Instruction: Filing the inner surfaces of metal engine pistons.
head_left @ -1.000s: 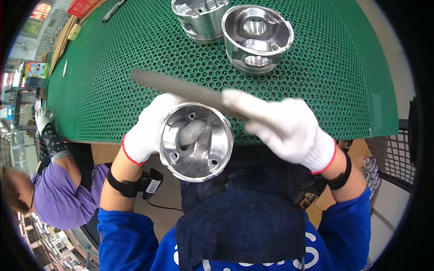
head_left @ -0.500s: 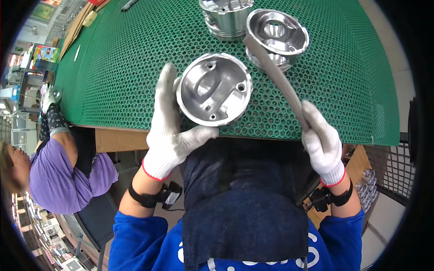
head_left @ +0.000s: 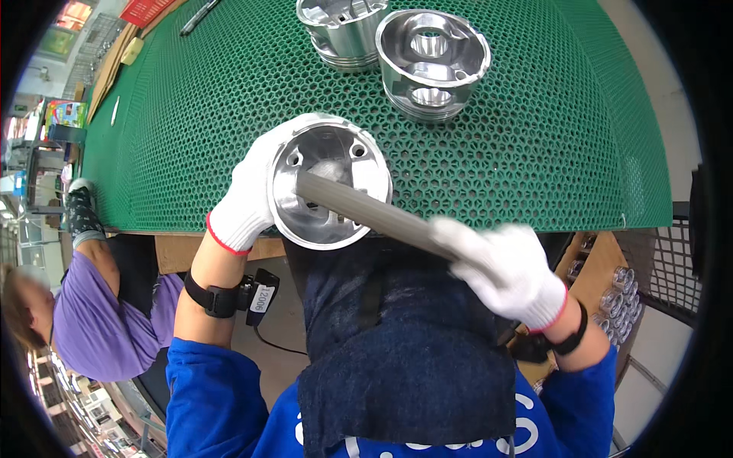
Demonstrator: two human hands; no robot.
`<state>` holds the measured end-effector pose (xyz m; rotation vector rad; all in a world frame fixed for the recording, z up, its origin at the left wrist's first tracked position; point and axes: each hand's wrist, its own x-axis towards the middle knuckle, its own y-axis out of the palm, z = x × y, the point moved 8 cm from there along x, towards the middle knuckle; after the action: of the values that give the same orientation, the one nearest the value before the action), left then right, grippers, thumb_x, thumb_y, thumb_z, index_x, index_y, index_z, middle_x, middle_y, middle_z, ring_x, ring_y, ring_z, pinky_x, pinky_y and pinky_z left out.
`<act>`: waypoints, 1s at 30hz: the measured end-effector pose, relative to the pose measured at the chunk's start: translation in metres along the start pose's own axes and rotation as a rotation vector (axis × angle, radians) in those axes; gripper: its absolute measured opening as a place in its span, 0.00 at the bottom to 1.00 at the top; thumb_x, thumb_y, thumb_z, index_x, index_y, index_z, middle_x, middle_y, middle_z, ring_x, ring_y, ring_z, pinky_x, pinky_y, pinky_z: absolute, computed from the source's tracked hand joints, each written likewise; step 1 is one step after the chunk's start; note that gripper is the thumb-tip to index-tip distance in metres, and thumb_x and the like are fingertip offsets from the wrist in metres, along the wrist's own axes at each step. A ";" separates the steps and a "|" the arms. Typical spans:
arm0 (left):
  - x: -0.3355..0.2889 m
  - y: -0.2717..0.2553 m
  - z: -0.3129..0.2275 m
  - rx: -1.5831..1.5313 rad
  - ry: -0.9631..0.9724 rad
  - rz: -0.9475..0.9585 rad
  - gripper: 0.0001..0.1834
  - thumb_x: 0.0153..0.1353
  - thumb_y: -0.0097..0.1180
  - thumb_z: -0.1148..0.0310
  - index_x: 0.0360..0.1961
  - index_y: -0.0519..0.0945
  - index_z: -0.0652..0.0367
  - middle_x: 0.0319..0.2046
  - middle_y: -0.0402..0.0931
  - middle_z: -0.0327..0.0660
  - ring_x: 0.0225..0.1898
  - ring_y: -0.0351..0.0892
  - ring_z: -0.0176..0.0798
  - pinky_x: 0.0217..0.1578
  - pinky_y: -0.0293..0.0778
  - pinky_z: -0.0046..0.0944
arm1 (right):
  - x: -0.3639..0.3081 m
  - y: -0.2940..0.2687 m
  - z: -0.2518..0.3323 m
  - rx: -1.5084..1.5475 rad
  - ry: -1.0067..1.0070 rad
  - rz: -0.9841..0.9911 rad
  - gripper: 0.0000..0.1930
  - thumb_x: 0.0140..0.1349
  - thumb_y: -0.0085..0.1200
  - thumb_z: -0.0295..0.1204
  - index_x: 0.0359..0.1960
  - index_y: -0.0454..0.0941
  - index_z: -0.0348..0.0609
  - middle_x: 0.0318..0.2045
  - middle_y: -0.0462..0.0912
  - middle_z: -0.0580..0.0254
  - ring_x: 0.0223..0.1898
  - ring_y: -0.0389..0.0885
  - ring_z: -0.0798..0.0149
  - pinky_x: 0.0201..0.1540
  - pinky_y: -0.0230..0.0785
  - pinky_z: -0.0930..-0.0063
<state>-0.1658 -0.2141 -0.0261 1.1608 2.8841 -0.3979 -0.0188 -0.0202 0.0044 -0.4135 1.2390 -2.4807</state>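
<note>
My left hand [head_left: 250, 183], in a white knit glove, grips a shiny metal piston [head_left: 368, 172] from its left side. The piston's hollow end faces up, showing bosses and holes inside; most of my left fingers are hidden behind it. In my gloved right hand [head_left: 508, 275], closed and partly blurred, is a long grey file [head_left: 374, 214]. The file slants up to the left across the piston's opening, its tip inside the hollow. Contact between tip and metal cannot be made out.
Two more pistons, one open-topped [head_left: 431, 72] and one beside it [head_left: 343, 38], stand on the green perforated mat [head_left: 534, 153]. A pen-like tool [head_left: 200, 17] lies at far left. Another person in purple [head_left: 114, 305] sits to the left. Several metal parts [head_left: 620, 305] rest on a lower shelf at right.
The piston has turned in my left hand and moved slightly left and nearer. My right hand has swung the file from upright, beside the piston, to lying across its opening.
</note>
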 end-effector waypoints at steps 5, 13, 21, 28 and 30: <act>-0.006 -0.006 0.032 -0.355 -0.153 -0.016 0.18 0.65 0.51 0.66 0.51 0.76 0.66 0.47 0.79 0.43 0.47 0.79 0.37 0.49 0.76 0.36 | 0.031 0.005 0.009 0.068 -0.041 -0.107 0.29 0.57 0.60 0.37 0.63 0.71 0.64 0.14 0.73 0.65 0.13 0.75 0.62 0.16 0.67 0.70; 0.007 0.014 0.003 -0.302 -0.204 0.027 0.29 0.49 0.69 0.62 0.52 0.77 0.63 0.47 0.80 0.45 0.45 0.81 0.36 0.49 0.77 0.38 | 0.051 -0.004 -0.003 0.074 -0.082 -0.114 0.27 0.54 0.58 0.31 0.59 0.74 0.53 0.21 0.78 0.61 0.17 0.75 0.53 0.21 0.67 0.63; 0.008 0.012 -0.023 0.060 0.030 0.073 0.33 0.50 0.68 0.50 0.49 0.78 0.65 0.44 0.81 0.44 0.43 0.81 0.36 0.45 0.78 0.35 | -0.009 -0.013 -0.018 -0.055 -0.018 -0.006 0.28 0.51 0.62 0.36 0.58 0.76 0.58 0.12 0.72 0.68 0.13 0.74 0.64 0.18 0.66 0.71; 0.000 0.004 -0.020 0.301 -0.013 0.034 0.31 0.53 0.68 0.54 0.52 0.75 0.62 0.43 0.80 0.45 0.44 0.81 0.39 0.47 0.76 0.38 | 0.087 -0.021 -0.006 0.073 -0.116 -0.278 0.23 0.62 0.54 0.32 0.60 0.73 0.57 0.26 0.83 0.62 0.26 0.84 0.62 0.28 0.77 0.72; -0.001 0.001 -0.028 0.205 0.065 -0.008 0.36 0.52 0.69 0.52 0.57 0.73 0.62 0.46 0.79 0.45 0.45 0.81 0.40 0.48 0.76 0.38 | 0.073 -0.032 -0.009 0.211 -0.146 -0.311 0.22 0.64 0.53 0.32 0.61 0.72 0.52 0.36 0.83 0.58 0.33 0.85 0.61 0.35 0.78 0.72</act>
<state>-0.1615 -0.2071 0.0011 1.2092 2.9613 -0.6825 -0.0935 -0.0265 0.0324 -0.7653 0.9008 -2.7434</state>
